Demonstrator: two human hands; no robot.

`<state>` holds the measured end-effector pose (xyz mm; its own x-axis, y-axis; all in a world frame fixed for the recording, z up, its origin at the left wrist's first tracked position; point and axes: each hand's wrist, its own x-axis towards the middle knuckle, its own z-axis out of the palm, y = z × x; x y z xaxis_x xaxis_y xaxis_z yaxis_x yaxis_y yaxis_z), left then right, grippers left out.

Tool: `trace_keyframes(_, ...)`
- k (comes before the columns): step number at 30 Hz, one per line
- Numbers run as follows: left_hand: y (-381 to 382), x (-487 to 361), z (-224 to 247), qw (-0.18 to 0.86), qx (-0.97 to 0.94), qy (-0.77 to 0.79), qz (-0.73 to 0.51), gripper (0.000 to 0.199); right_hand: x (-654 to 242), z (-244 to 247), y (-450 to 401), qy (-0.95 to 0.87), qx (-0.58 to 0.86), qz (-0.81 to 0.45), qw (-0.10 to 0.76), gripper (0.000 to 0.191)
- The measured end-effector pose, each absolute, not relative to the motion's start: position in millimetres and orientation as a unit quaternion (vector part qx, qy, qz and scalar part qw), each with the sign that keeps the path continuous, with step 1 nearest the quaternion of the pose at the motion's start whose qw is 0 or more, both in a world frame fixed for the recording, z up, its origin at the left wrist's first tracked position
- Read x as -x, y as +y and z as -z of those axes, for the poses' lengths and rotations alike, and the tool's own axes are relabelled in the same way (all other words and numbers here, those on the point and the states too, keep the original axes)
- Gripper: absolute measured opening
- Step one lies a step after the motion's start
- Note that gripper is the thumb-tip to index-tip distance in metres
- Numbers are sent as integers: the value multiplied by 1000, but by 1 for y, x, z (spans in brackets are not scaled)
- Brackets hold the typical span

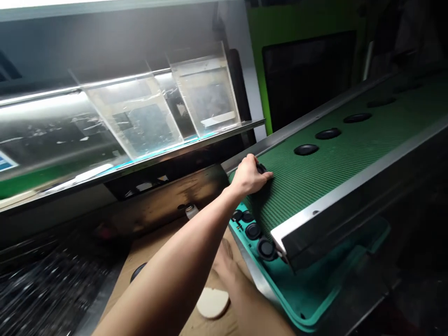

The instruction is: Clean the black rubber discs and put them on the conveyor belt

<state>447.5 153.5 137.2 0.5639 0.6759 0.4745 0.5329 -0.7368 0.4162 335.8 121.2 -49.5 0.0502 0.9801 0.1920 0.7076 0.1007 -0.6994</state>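
Note:
My left hand (249, 175) reaches to the near end of a green conveyor belt (301, 186). Its thumb and fingers close around a black round part (261, 168), mostly covered by the hand. Beyond it on the belt lies a row of similar black discs, the nearest being one flat disc (306, 149). My right hand (221, 259) is low over a brown cardboard surface (168, 247), largely hidden behind my left forearm, so its fingers do not show. Close to it lies a flat, whitish round piece (212, 302).
Under the belt end sits a teal bin (280, 298) with several black round parts (266, 249) along its edge. A metal rail (350, 177) borders the belt. A small bottle (191, 211) stands behind my forearm. Clear panels (206, 98) lean on a ledge at the left.

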Motion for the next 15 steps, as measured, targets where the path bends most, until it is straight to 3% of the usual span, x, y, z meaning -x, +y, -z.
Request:
trace_keyframes(3,139,-362,-117,305,-784,369,-396,56,-327,60,127,-653,653,-185,336,30)
trace_keyframes(7,118,-225,-51,570,-544,414,-456,42,-321,54,126,-663,661,-136,325,31)
trace_keyframes(11,102,-139,18,630,-311,454,-549,35,-318,18,99,-680,687,-13,255,41)
trace_keyframes(15,95,-120,48,654,-232,413,-590,31,-308,4,68,-790,580,-192,56,55)
